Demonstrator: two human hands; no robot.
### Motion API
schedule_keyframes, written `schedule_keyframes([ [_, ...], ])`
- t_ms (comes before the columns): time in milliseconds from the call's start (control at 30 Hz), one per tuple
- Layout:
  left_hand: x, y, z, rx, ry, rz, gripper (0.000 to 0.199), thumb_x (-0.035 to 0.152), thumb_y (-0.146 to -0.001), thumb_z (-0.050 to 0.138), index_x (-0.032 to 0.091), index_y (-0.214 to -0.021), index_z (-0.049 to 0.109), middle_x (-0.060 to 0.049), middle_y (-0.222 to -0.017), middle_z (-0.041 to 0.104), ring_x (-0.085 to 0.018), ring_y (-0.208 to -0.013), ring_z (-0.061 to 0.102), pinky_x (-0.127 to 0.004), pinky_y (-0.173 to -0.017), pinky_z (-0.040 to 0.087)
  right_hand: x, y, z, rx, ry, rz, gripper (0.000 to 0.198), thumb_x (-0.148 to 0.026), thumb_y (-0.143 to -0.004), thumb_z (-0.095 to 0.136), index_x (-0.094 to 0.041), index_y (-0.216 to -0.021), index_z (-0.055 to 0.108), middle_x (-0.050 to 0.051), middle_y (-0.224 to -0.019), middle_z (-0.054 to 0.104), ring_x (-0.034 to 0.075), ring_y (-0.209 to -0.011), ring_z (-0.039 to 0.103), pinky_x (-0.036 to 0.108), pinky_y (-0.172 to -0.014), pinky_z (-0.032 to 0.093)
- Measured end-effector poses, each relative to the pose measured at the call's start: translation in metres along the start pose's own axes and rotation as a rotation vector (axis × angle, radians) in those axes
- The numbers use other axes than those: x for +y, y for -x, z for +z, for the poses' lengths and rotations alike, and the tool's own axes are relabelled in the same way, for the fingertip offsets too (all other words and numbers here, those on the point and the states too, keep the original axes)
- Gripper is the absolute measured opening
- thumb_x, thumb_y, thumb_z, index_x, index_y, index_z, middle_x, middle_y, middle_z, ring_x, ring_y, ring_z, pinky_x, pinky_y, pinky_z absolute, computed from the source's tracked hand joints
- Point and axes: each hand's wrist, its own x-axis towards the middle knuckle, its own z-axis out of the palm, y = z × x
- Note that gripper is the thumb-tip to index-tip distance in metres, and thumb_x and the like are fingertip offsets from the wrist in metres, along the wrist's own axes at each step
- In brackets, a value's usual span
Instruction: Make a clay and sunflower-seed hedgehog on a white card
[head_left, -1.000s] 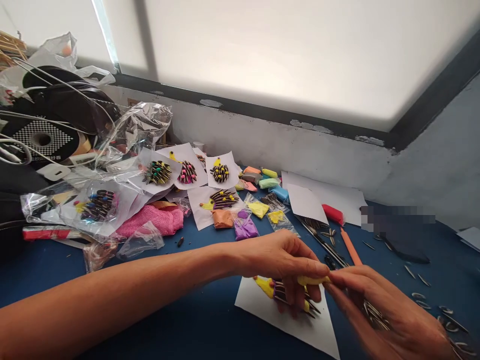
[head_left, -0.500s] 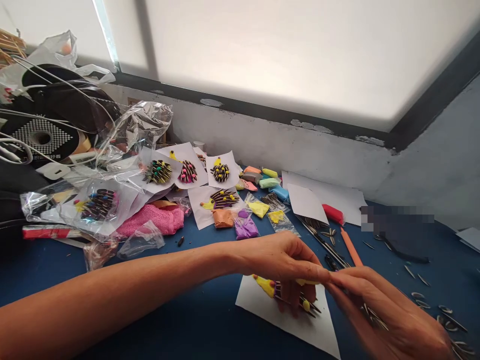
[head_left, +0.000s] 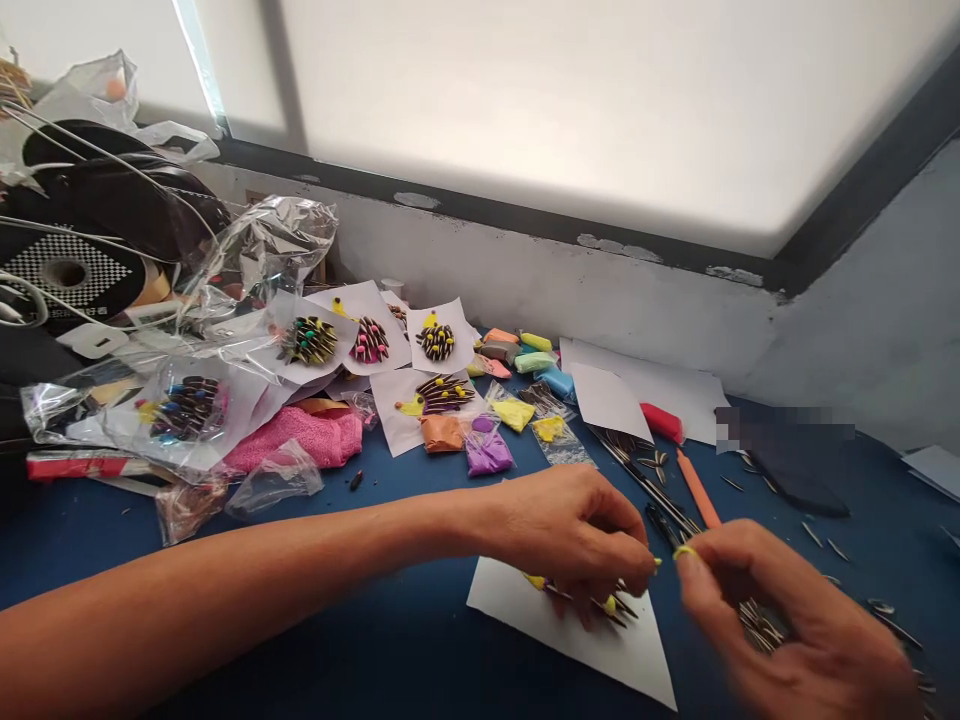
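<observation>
My left hand (head_left: 581,530) is over a white sheet of paper (head_left: 592,645), its thumb and finger pinched on a tiny bit of yellow clay (head_left: 657,564). Under its fingers, partly hidden, lies a hedgehog figure (head_left: 611,606) of yellow clay and dark striped seeds with yellow dots. A short way to the right, my right hand (head_left: 795,615) is closed, with a small yellow piece of clay (head_left: 684,551) between thumb and forefinger. A small gap separates the hands. Loose seeds (head_left: 759,625) show behind the right hand.
Finished-looking seed hedgehogs on paper (head_left: 435,395) lie at the back, beside packs of coloured clay (head_left: 491,452). A pink towel (head_left: 300,438), plastic wrap (head_left: 255,245) and a ribbon spool (head_left: 67,270) crowd the left. Metal tools (head_left: 652,490) and an orange stick (head_left: 697,488) lie to the right.
My hands, which met at the fingertips, have come apart. The right hand has drawn slightly right, and a yellow bit now shows at each hand's fingertips.
</observation>
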Motion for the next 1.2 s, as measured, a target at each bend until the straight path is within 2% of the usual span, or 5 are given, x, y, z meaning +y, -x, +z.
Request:
schedule_keyframes([
  [133, 0.001, 0.000, -0.013, 0.021, 0.071, 0.085, 0.016, 0.025, -0.087, 0.056, 0.013, -0.085, 0.067, -0.002, -0.070, 0.066, -0.008, -0.054, 0.060, -0.019, -0.051, 0.048, 0.011, -0.003, -0.005, 0.034, -0.120, 0.236, 0.017, -0.044, -0.085, 0.059, -0.027, -0.084, 0.064, -0.003, -0.062, 0.062, 0.014, -0.050, 0.062, 0.022, -0.050, 0.051],
  [233, -0.003, -0.001, -0.029, 0.102, 0.195, 0.138, 0.027, 0.018, -0.080, 0.053, 0.015, -0.103, 0.067, -0.003, -0.074, 0.069, -0.011, -0.055, 0.062, -0.022, -0.052, 0.048, 0.017, -0.002, -0.004, -0.105, -0.191, 0.179, 0.019, -0.042, -0.087, 0.055, -0.027, -0.084, 0.066, -0.001, -0.068, 0.067, 0.014, -0.055, 0.066, 0.020, -0.049, 0.053],
  [633, -0.015, -0.003, -0.056, 0.402, 0.394, 0.133, 0.024, 0.033, -0.085, 0.052, 0.014, -0.072, 0.055, 0.003, -0.060, 0.046, -0.005, -0.048, 0.038, -0.017, -0.042, 0.026, 0.015, -0.005, 0.000, -0.459, -0.454, 0.426, 0.031, -0.055, -0.076, 0.070, -0.029, -0.091, 0.078, 0.002, -0.079, 0.075, 0.018, -0.071, 0.073, 0.017, -0.059, 0.058],
  [967, -0.031, -0.006, -0.050, 0.698, -0.718, 0.196, 0.035, 0.032, -0.092, 0.047, 0.016, -0.061, 0.043, 0.003, -0.059, 0.040, -0.010, -0.056, 0.029, -0.027, -0.055, 0.021, 0.016, -0.005, 0.001, -0.574, -0.424, 0.359, 0.032, -0.050, -0.085, 0.063, -0.032, -0.109, 0.076, 0.004, -0.111, 0.074, 0.021, -0.095, 0.072, 0.021, -0.076, 0.059],
  [1200, -0.046, -0.009, -0.053, 0.715, -1.001, 0.161, 0.035, 0.031, -0.094, 0.048, 0.016, -0.062, 0.048, -0.001, -0.062, 0.051, -0.012, -0.055, 0.032, -0.030, -0.055, 0.015, 0.010, -0.005, 0.001, -0.470, -0.373, 0.334, 0.032, -0.056, -0.082, 0.062, -0.027, -0.077, 0.074, 0.001, -0.071, 0.069, 0.015, -0.063, 0.067, 0.016, -0.054, 0.054],
])
